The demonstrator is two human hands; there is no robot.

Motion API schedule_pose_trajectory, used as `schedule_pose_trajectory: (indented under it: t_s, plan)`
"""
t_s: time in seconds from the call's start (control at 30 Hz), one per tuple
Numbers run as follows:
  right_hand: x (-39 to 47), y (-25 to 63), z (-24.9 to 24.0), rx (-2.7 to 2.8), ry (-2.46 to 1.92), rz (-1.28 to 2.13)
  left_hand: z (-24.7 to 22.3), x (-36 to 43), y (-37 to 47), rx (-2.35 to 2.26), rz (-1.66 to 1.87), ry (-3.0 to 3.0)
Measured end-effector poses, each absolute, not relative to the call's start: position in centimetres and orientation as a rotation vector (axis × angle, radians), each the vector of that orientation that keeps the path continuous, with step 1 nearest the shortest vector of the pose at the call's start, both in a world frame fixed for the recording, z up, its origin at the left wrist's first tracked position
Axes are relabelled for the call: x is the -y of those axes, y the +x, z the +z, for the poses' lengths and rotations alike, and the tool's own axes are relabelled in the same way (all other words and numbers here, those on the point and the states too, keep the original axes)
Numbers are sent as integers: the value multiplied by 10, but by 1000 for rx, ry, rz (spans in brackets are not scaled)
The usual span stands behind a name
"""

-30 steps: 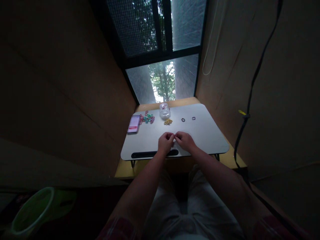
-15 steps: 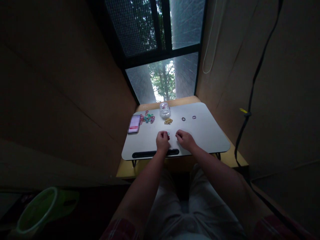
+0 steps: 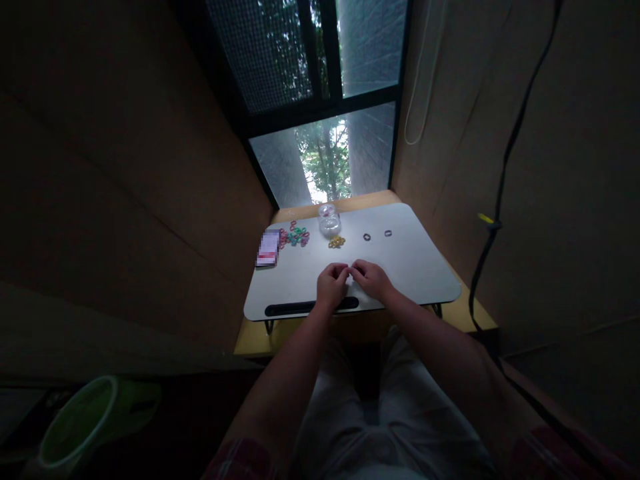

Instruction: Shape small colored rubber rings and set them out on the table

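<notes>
Over the front middle of the white lap table [image 3: 400, 267], my left hand [image 3: 333, 285] and my right hand [image 3: 370, 279] meet at their fingertips. Both are closed in a pinch. Whatever sits between the fingers is hidden or too small to name. Beyond them lies a small heap of yellow ring-shaped links [image 3: 337, 242]. A dark link ring [image 3: 367, 237] and a purple oval link [image 3: 388, 233] lie apart to the right. Farther left is a loose pile of pink, green and purple links [image 3: 296, 236].
A clear plastic jar [image 3: 329, 223] lies behind the yellow links. At the table's left edge is a phone [image 3: 269, 248]. A black slot [image 3: 290, 309] runs along the front edge. The window [image 3: 325, 153] is behind; a green basket [image 3: 80, 420] is at lower left.
My left hand has moved right and turned so that its fingertips meet those of my right hand. The teal and dark red bits beside my left hand are now out of sight.
</notes>
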State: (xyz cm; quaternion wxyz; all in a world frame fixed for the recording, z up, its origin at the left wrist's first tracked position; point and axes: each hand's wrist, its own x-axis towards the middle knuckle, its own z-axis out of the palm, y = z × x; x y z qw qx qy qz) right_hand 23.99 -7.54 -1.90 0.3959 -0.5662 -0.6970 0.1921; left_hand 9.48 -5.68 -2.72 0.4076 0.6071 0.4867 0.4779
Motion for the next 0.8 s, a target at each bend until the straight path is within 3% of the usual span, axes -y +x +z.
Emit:
schedule_pose_trajectory:
  t_s: [0.43, 0.8]
  plan:
    - [75, 239, -22, 1706, -1455, 448, -23, 55, 93, -1195, 1356, 1396]
    - [75, 239, -21, 1746, -1479, 405, -25, 60, 96, -1275, 1205, 1638]
